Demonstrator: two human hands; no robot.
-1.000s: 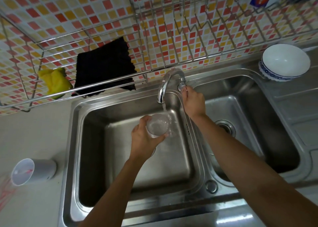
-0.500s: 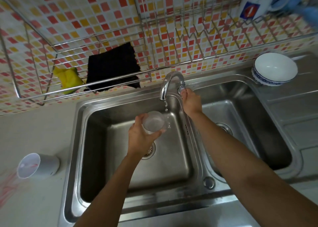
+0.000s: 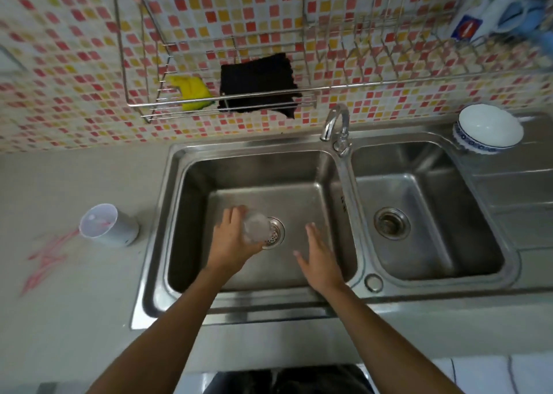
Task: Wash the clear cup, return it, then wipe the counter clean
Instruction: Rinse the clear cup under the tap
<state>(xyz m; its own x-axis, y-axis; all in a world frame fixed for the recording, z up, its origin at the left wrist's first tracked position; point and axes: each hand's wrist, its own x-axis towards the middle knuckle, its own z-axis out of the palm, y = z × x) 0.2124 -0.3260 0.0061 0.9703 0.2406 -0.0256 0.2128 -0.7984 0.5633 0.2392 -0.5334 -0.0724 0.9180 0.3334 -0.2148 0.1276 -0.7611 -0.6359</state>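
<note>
My left hand grips the clear cup low in the left basin of the steel sink, just over the drain strainer. To the right of the cup, my right hand hovers over the same basin with fingers spread and nothing in it. The tap stands behind, between the two basins, with no water running. On the counter left of the sink are red scribbled marks. A black cloth and a yellow sponge sit in the wire rack on the wall.
A grey-white cup lies on its side on the counter left of the sink. A white bowl with a blue rim rests at the sink's back right corner. A wire dish rack hangs above, holding a bottle at its right end.
My right hand has left the tap handle and dropped over the left basin. My left hand has lowered the cup from under the spout to the drain. The water has stopped.
</note>
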